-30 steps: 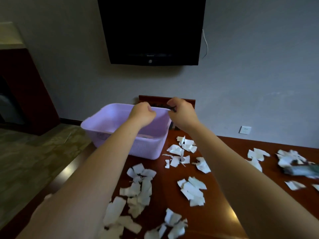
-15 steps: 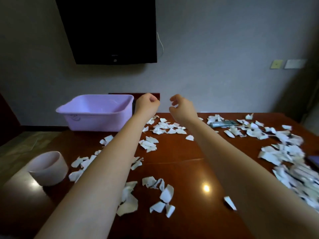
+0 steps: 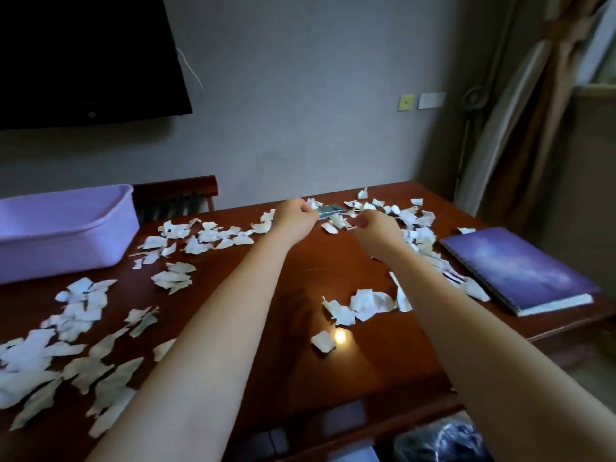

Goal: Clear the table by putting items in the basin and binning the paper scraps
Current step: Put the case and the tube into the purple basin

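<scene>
Paper scraps (image 3: 206,235) lie all over the desk (image 3: 300,271): a band across the middle of the frame, a thick drift at lower left, a clump at centre right. We judge the clearing barely begun. The lilac basin (image 3: 66,228) sits at the left edge of the frame; from this angle we cannot see inside it. A purple notebook (image 3: 513,268) lies flat at right, near the desk's right edge, not yet moved. A small teal packet (image 3: 329,210) rests among scraps at upper centre.

The left hand (image 3: 295,216) reaches toward that packet, fingers curled close beside it; we cannot tell whether they grip it or only touch. The right hand (image 3: 376,228) hovers loosely curled above scraps just to its right, holding nothing that we can make out.

Room: bare wood runs between the two forearms, a free lane back toward us. The near desk edge crosses the lower right of the frame, with a dark bag-lined bin (image 3: 443,438), we think, below it. Scraps close to that edge could slide off if swept carelessly. The way to the basin crosses scraps only.
</scene>
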Available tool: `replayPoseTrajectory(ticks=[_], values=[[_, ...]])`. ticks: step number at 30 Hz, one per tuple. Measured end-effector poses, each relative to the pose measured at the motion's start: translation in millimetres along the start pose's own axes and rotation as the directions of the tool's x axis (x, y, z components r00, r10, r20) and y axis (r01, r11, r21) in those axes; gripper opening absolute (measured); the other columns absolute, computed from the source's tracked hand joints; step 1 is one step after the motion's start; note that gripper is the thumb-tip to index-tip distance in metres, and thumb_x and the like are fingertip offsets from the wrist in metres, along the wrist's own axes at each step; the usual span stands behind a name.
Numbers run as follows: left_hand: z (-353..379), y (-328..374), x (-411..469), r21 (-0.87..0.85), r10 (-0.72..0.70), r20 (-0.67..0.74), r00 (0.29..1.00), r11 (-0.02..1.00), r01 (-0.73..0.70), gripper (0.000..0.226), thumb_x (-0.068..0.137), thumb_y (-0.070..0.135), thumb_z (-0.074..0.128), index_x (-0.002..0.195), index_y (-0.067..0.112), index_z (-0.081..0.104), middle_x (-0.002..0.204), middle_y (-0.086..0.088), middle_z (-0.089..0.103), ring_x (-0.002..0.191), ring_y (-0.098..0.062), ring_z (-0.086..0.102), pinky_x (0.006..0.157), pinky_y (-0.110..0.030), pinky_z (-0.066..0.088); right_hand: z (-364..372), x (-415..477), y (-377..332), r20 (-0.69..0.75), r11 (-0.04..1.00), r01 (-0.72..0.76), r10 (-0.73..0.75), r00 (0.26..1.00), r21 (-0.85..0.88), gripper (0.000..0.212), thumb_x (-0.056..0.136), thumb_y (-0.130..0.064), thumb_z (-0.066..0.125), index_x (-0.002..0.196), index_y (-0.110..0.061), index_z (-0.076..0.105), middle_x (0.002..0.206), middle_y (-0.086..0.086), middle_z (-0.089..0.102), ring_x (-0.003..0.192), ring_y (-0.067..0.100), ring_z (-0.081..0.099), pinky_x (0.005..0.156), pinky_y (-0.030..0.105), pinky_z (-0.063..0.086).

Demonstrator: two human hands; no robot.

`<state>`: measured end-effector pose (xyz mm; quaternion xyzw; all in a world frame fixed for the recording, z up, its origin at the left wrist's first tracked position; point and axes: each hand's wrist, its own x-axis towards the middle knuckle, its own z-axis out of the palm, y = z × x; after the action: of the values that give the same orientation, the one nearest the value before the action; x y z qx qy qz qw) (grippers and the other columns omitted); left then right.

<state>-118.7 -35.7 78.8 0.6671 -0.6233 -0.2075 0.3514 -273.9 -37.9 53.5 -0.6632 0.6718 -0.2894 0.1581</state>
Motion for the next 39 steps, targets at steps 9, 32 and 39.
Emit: replayPoseTrajectory(ticks=[9, 32, 39], values=[[90.2, 25.0, 2.1, -0.009, 0.021, 0.256, 0.967, 1.000, -0.019, 0.018, 0.091, 0.021, 0.053, 0.104, 0.014, 0.063, 0.111, -0.001, 0.058, 0.096, -0.014, 0.052, 0.077, -0.028, 0.043, -28.2, -2.0, 105.3, 0.105, 0.886, -0.145, 0.211, 0.972, -0.440, 0.049, 0.091, -0.035, 0.051, 0.137, -0.020, 0.045, 0.140, 0.012, 0.040, 0.129, 0.033, 0.036, 0.100, 0.043, 0.041], [39.6, -0.6, 14.1, -0.174, -0.017, 0.390, 0.921, 0.980, 0.091, 0.038, 0.095, 0.041, 0.047, 0.122, 0.016, 0.058, 0.114, 0.000, 0.060, 0.103, -0.016, 0.052, 0.083, -0.031, 0.040, -9.9, 17.0, 30.8, 0.096, 0.925, 0.380, -0.380, 0.920, 0.023, 0.088, 0.078, -0.019, 0.076, 0.148, -0.027, 0.024, 0.145, 0.001, 0.045, 0.127, 0.021, 0.048, 0.093, 0.031, 0.047], [-27.1, -72.6, 48.0, -0.139, -0.233, 0.178, 0.956, 0.956, 0.259, 0.033, 0.095, 0.029, 0.050, 0.122, 0.010, 0.056, 0.106, -0.004, 0.065, 0.085, -0.012, 0.060, 0.067, -0.025, 0.043, 47.1, 87.0, 8.7, 0.112, 0.965, 0.223, -0.209, 0.972, -0.136, 0.050, 0.092, -0.013, 0.053, 0.140, -0.018, 0.039, 0.136, 0.009, 0.052, 0.114, 0.026, 0.056, 0.085, 0.033, 0.048]])
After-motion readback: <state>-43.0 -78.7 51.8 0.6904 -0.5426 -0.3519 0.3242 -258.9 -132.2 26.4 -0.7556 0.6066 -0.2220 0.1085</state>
